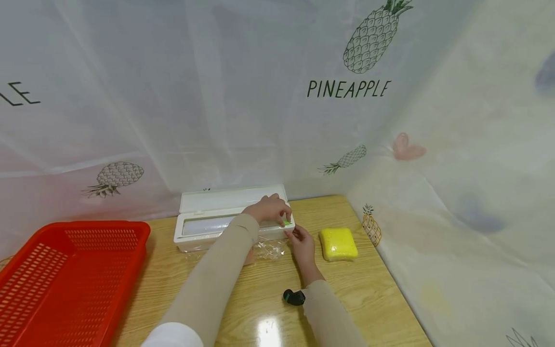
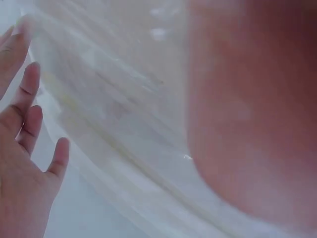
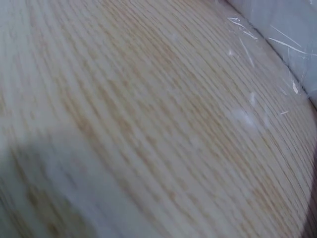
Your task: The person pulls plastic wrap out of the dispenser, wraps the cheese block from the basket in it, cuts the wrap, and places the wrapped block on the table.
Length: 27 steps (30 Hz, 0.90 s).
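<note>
A white cling film dispenser (image 1: 201,241) lies along the back of the wooden table, its lid (image 1: 230,197) raised and a film roll (image 1: 205,225) inside. My left hand (image 1: 269,209) reaches across it from above, fingertips pinching at a small green slider (image 1: 287,222) on the right end of the front rim. From the front, my right hand (image 1: 302,246) grips the dispenser's right front corner with thumb and fingers. Crumpled clear cling film (image 1: 269,249) hangs over the front onto the table. In the left wrist view, clear film fills the middle beside bent fingers (image 2: 30,84).
A red plastic basket (image 1: 140,241) stands on the left of the table (image 1: 256,289). Right of my right hand lies a yellow square wrapped block (image 1: 338,244). A black wrist camera (image 1: 295,297) sits on my right wrist. A printed curtain (image 1: 243,120) hangs behind the table.
</note>
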Motion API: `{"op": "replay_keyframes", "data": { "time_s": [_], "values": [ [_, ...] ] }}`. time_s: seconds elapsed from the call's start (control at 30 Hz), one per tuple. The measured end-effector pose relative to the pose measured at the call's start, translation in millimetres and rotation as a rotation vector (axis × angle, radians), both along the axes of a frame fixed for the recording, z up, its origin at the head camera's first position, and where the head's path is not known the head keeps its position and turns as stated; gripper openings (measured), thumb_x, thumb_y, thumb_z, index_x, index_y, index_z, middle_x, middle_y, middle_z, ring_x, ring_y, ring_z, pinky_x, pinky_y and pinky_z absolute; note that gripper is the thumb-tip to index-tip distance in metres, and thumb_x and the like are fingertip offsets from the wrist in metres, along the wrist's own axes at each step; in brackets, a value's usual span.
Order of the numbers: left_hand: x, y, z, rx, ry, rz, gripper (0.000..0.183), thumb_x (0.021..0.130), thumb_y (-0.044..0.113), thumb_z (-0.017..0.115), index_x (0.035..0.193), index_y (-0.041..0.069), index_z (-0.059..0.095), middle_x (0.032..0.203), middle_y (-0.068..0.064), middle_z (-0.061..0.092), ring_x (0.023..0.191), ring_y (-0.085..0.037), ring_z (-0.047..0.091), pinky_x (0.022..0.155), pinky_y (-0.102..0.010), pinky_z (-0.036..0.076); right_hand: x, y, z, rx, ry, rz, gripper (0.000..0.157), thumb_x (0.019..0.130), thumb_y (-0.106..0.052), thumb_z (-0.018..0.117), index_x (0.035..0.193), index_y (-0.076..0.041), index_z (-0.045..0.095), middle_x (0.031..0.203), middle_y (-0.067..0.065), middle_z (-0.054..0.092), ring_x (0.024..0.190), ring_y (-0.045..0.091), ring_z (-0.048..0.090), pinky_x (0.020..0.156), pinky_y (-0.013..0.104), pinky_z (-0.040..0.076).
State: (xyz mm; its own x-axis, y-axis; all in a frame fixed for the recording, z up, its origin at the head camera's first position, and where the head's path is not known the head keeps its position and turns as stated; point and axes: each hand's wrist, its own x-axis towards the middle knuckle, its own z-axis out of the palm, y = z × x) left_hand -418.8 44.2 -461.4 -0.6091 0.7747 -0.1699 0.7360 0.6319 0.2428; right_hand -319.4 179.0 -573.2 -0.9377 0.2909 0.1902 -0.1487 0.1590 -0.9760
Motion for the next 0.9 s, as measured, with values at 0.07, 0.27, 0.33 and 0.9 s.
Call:
{"op": "replay_keyframes", "data": {
  "time_s": [0.07, 0.27, 0.33, 0.9],
  "values": [
    [2.1, -0.6, 4.4, -0.004, -0.012, 0.004, 0.015, 0.083, 0.031, 0.076, 0.097, 0.030, 0.071, 0.086, 0.010, 0.056, 0.090, -0.014, 0.043, 0.083, -0.039, 0.038, 0.2, -0.5, 0.6, -0.002, 0.005, 0.007, 0.031, 0.088, -0.004, 0.071, 0.114, 0.011, 0.065, 0.102, 0.024, 0.068, 0.091, 0.028, 0.065, 0.067, 0.016, 0.049],
    [8.9, -1.8, 13.1, -0.032, -0.037, 0.037, 0.017, 0.083, 0.030, 0.076, 0.099, 0.028, 0.071, 0.085, 0.010, 0.055, 0.091, -0.014, 0.043, 0.087, -0.040, 0.037, 1.9, -2.3, 4.5, -0.030, -0.014, 0.007, 0.030, 0.088, -0.002, 0.071, 0.114, 0.012, 0.064, 0.101, 0.024, 0.067, 0.085, 0.019, 0.063, 0.067, 0.020, 0.052],
    [11.3, -2.8, 17.2, -0.041, -0.042, 0.036, 0.017, 0.083, 0.029, 0.076, 0.100, 0.027, 0.071, 0.087, 0.008, 0.055, 0.093, -0.014, 0.044, 0.087, -0.040, 0.037, 2.4, -3.2, 5.2, -0.029, -0.013, 0.000, 0.029, 0.088, -0.002, 0.071, 0.113, 0.012, 0.064, 0.100, 0.024, 0.067, 0.084, 0.019, 0.063, 0.068, 0.021, 0.052],
    [11.9, -37.8, 19.5, -0.104, -0.053, 0.015, 0.014, 0.081, 0.025, 0.079, 0.089, 0.024, 0.068, 0.086, 0.003, 0.050, 0.081, -0.014, 0.045, 0.071, -0.031, 0.042, -14.3, 6.7, -30.2, -0.005, -0.054, -0.038, 0.036, 0.087, -0.014, 0.075, 0.116, 0.005, 0.067, 0.100, 0.015, 0.069, 0.084, 0.015, 0.063, 0.067, 0.017, 0.050]
  ]
}}
